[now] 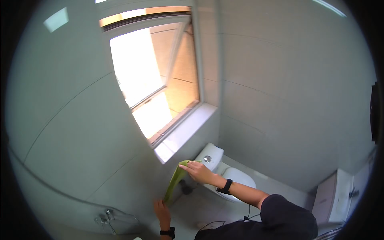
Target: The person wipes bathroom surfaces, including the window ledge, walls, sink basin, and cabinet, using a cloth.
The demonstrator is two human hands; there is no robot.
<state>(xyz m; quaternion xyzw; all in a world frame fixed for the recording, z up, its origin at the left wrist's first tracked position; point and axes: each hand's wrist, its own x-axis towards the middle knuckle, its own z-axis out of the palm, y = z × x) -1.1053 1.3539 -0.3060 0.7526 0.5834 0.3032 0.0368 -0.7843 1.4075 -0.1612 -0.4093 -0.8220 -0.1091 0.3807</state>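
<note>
A green cloth (173, 185) hangs stretched between my two hands, in front of the wall below the window. My right hand (199, 171) pinches its upper end, near the toilet's cistern. Lower and to the left, my left hand (161, 209) grips the other end. The fingertips of that hand are partly hidden. Each wrist wears a black band.
A white toilet (239, 178) with a cistern (211, 155) stands in the corner. Above is an open window (156, 76) with a white sill (186, 130). A shower tap (106, 218) and hose are on the left wall. A cabinet (325, 196) stands at right.
</note>
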